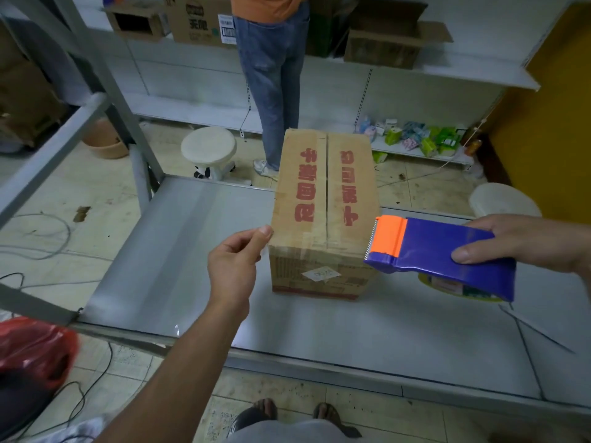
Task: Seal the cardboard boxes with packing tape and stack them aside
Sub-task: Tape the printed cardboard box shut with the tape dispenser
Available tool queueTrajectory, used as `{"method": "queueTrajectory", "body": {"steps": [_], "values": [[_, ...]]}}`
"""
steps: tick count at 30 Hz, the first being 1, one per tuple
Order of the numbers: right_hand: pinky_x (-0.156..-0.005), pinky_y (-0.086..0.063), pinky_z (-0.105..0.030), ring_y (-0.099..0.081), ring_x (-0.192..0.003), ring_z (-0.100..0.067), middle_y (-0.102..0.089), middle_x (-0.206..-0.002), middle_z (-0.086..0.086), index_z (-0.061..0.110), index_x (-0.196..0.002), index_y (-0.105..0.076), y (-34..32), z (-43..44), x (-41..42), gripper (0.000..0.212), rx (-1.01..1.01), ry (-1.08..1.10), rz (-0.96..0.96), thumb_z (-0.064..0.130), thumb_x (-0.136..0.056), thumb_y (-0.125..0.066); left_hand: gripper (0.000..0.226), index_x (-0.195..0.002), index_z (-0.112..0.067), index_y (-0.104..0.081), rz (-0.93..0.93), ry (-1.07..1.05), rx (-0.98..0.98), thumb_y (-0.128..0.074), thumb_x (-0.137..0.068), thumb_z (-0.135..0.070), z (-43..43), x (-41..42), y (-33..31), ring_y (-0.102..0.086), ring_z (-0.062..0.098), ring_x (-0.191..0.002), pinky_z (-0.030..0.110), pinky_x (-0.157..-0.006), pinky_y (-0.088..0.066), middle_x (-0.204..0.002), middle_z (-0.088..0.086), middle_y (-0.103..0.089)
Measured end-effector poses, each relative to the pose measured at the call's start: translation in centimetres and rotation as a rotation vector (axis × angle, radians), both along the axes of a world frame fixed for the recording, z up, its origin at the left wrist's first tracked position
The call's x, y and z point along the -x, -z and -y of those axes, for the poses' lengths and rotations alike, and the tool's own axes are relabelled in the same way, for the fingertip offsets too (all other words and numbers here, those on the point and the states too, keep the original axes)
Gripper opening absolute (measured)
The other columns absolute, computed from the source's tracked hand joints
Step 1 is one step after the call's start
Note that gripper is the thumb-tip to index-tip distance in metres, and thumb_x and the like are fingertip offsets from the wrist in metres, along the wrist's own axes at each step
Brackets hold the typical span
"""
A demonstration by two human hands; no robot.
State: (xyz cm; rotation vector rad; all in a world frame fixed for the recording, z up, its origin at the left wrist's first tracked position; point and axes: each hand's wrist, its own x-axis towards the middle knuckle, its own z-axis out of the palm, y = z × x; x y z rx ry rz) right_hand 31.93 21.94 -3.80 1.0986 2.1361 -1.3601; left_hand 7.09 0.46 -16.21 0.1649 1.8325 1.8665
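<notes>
A closed cardboard box (324, 199) with red characters on its top flaps stands on a grey metal shelf board (179, 257). Clear tape runs across its near top edge. My left hand (235, 266) pinches the end of a clear tape strip at the box's near left corner. My right hand (524, 243) holds a blue tape dispenser (447, 254) with an orange cutter head, at the box's near right corner. The roll inside it shows below the blue cover.
Another person in jeans (271, 81) stands behind the box at white shelving holding open cartons (383, 43). A white stool (209, 151) and a second one (503, 199) stand on the tiled floor. A red bag (35, 350) and cables lie at the left. My feet show below.
</notes>
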Motion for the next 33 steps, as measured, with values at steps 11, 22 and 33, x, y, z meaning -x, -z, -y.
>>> {"method": "queueTrajectory", "body": {"steps": [11,22,33], "values": [[-0.065,-0.056,-0.024,-0.073,-0.081,-0.025,-0.076,-0.092,-0.009,0.013,-0.104,-0.068,1.3,-1.1,-0.8,0.104,0.044,0.013,-0.018,0.070,-0.020,-0.084,0.052,-0.142,-0.022,-0.045,-0.237,0.109,0.291,-0.049,-0.097,-0.048,0.8,-0.5,3.4,-0.055,-0.002,-0.098,0.010,-0.075,-0.039,-0.126,-0.006,-0.057],[-0.070,-0.056,-0.027,-0.072,-0.087,-0.029,-0.075,-0.097,-0.010,0.014,-0.106,-0.069,1.7,-1.2,-0.6,0.095,0.080,-0.002,-0.035,0.068,-0.029,-0.085,0.052,-0.139,-0.022,-0.049,-1.387,0.823,0.128,-0.047,-0.096,-0.052,-1.2,4.7,1.8,-0.035,0.013,-0.143,0.042,-0.119,-0.026,-0.145,-0.007,-0.048],[-0.059,-0.053,-0.018,-0.072,-0.079,-0.021,-0.076,-0.094,-0.009,0.012,-0.104,-0.068,1.8,-1.2,-1.1,0.079,0.095,-0.009,-0.053,0.056,-0.039,-0.082,0.063,-0.143,-0.020,-0.046,-1.396,0.955,0.117,-0.047,-0.093,-0.059,-1.6,4.8,-0.9,-0.029,0.009,-0.145,0.038,-0.122,-0.015,-0.151,-0.004,-0.043]]}}
